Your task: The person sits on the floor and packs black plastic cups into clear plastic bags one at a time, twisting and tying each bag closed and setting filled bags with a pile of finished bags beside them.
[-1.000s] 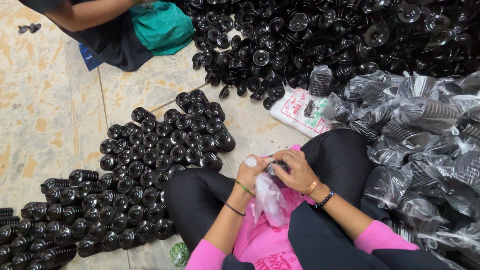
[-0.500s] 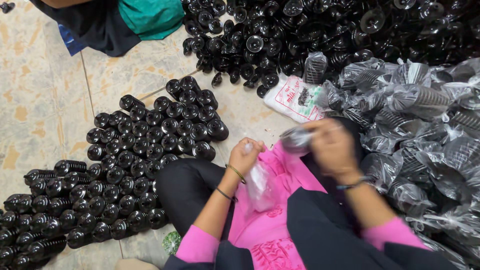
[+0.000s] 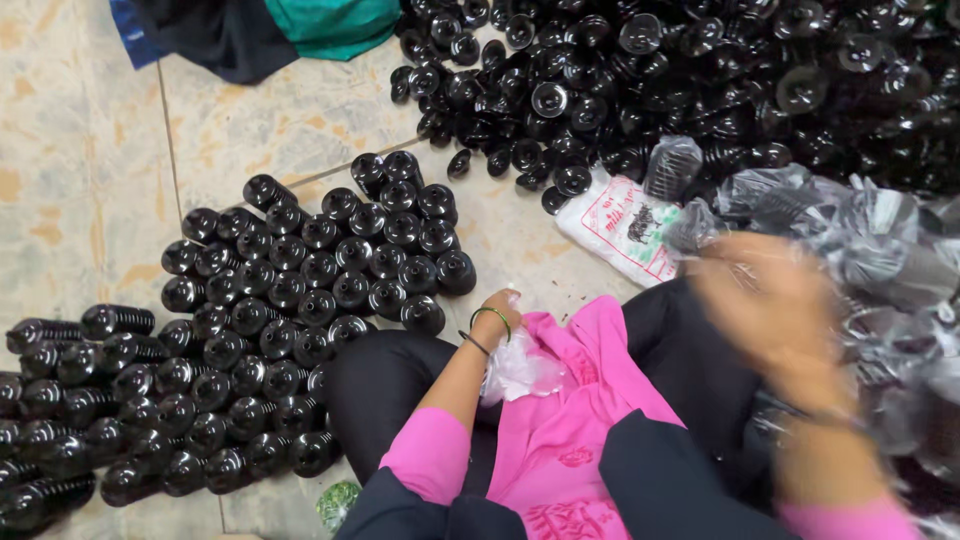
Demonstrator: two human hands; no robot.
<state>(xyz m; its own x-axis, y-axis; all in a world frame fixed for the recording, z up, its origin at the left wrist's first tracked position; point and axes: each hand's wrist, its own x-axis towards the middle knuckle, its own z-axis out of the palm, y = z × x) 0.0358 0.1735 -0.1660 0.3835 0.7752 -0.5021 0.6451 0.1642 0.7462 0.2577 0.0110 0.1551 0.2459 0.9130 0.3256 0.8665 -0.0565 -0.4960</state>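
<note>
Seated on a beige tiled floor (image 3: pixel 90 200), legs in black trousers, pink top over the lap.

Left hand (image 3: pixel 500 312): closed around the top of a bunch of thin clear plastic bags (image 3: pixel 520 370), two bangles at the wrist. Bags hanging from the fist and resting on the pink cloth at the lap, near the bottom edge of the floor.

Right hand (image 3: pixel 775 305): raised over the right knee, heavily blurred. Cannot tell whether open or closed, nor whether anything is held. Placed just beside the heap of bagged black rubber bellows (image 3: pixel 860 230) along the right edge of the floor.

Surroundings:
- Upright black ribbed rubber bellows in tight rows (image 3: pixel 310 270), left of the knee, reaching toward the floor's left edge.
- More of the same, lying on their sides in rows (image 3: pixel 60 340), at the left edge toward the bottom corner.
- Large loose pile of black rubber bellows (image 3: pixel 650 80), across the top edge and top right corner.
- White printed plastic sack (image 3: pixel 625 225), flat on the tiles between the loose pile and the right knee.
- Teal and black clothing of another person (image 3: pixel 300 25), at the top edge, well apart from both hands.
</note>
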